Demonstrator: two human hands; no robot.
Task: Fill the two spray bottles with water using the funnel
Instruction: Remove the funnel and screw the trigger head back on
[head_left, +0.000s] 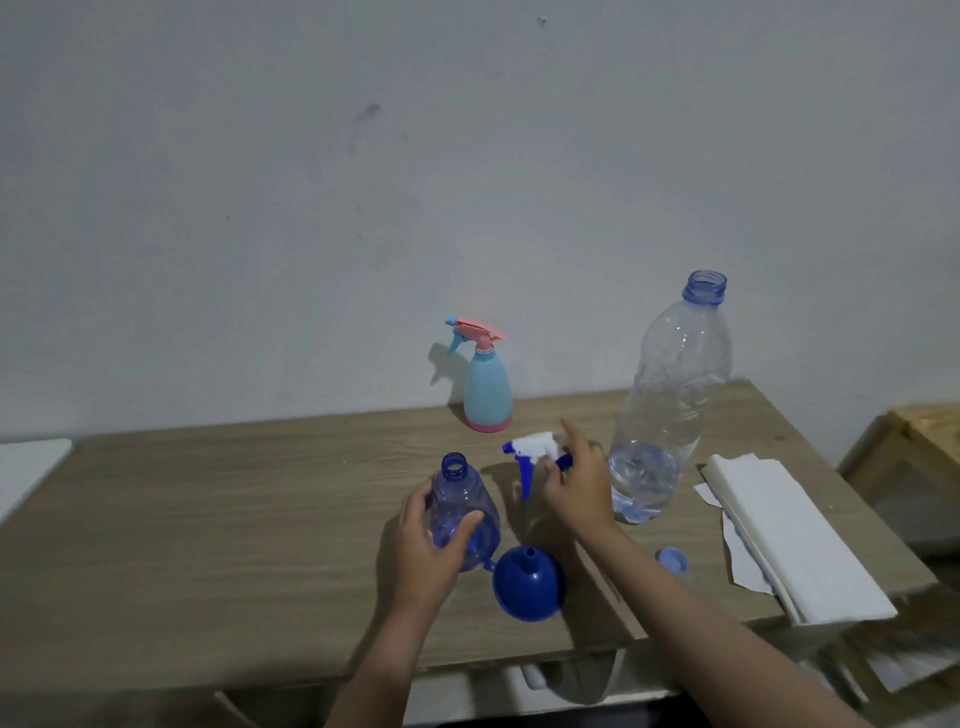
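Note:
My left hand (434, 545) grips a clear blue spray bottle (460, 499) that stands uncapped on the wooden table (208, 519). My right hand (579, 486) holds its white and blue spray head (530, 452) just above the table, to the right of that bottle. A blue funnel (527, 584) lies upside down, spout up, in front of the bottle. A light blue spray bottle with a pink trigger head (485, 387) stands capped near the wall. A tall clear water bottle (670, 400) stands open on the right with a little water at the bottom.
A blue bottle cap (674, 560) lies on the table in front of the water bottle. A stack of white folded paper (789, 535) lies along the table's right edge. A wooden piece of furniture (919, 436) stands off to the right.

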